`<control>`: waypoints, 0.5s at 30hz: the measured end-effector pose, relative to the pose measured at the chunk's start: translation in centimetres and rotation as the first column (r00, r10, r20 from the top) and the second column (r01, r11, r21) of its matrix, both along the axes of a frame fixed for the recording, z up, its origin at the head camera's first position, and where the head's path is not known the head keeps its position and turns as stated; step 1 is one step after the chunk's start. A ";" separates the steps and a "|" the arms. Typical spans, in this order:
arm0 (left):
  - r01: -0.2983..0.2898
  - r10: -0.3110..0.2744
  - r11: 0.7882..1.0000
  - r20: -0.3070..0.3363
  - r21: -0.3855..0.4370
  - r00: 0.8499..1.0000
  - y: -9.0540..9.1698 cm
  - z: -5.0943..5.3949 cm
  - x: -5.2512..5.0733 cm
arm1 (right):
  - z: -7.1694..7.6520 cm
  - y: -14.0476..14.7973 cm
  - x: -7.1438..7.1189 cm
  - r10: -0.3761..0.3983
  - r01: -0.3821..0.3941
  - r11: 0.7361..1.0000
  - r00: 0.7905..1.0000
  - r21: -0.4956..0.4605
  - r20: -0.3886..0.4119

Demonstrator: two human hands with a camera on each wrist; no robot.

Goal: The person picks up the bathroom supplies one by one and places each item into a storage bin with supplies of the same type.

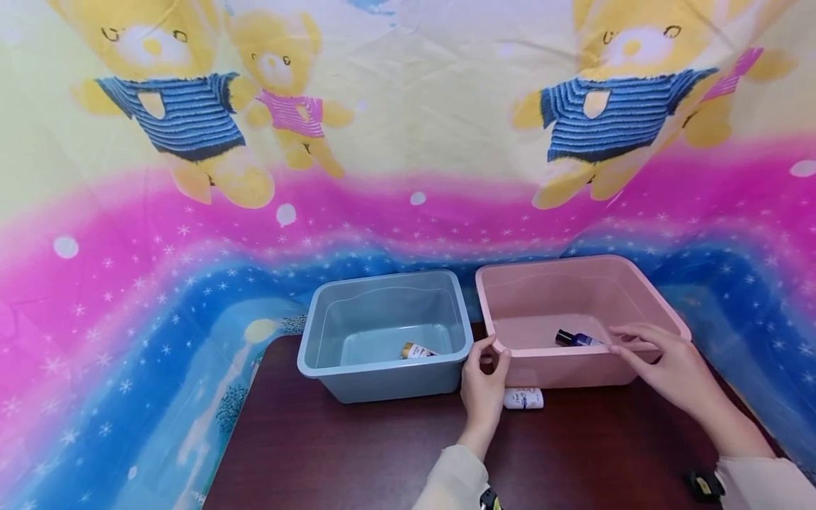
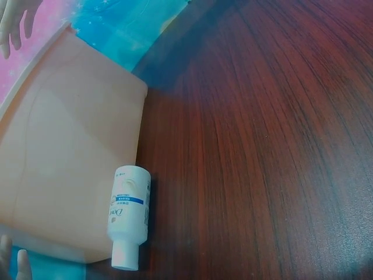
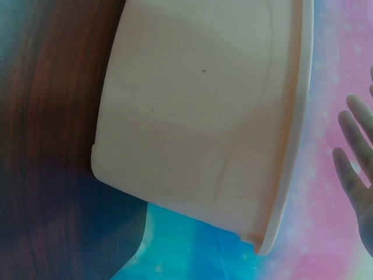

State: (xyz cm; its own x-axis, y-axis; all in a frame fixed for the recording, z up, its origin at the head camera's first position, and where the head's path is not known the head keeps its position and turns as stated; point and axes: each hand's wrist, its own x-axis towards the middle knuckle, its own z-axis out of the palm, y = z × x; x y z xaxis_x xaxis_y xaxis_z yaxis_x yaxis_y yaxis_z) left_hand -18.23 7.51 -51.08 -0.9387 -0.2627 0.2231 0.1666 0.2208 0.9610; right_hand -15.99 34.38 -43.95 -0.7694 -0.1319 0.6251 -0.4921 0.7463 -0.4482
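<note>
My left hand point(image 1: 483, 391) is at the left front corner of the pink bin point(image 1: 574, 368), its fingertips by the rim. In the left wrist view, two fingertips point(image 2: 23, 265) show beside that end of the bin. My right hand point(image 1: 669, 365) reaches over the front rim on the right, fingers spread in the right wrist view. Inside the pink bin, near those fingertips, lies a small dark blue bottle point(image 1: 581, 340) with a black cap. A white Dove bottle point(image 2: 129, 210) lies on the table against the bin's front.
A grey-blue bin point(image 1: 389, 379) stands left of the pink one, holding a small white bottle point(image 1: 418, 350) with a gold cap. Both bins sit at the back of a dark brown table point(image 1: 331, 453). A printed bear cloth point(image 1: 408, 142) hangs behind.
</note>
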 end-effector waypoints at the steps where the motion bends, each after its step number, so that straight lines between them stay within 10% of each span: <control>1: -0.001 0.001 1.000 -0.001 0.000 1.000 0.0 0.0 0.0 | -0.1 0.0 0.1 0.006 -0.006 1.000 1.000 0.003 -0.001; 15: -0.003 0.003 1.000 0.006 0.001 1.000 0.1 0.0 0.0 | -2.3 -0.9 1.3 0.015 -0.015 0.998 1.000 0.058 0.011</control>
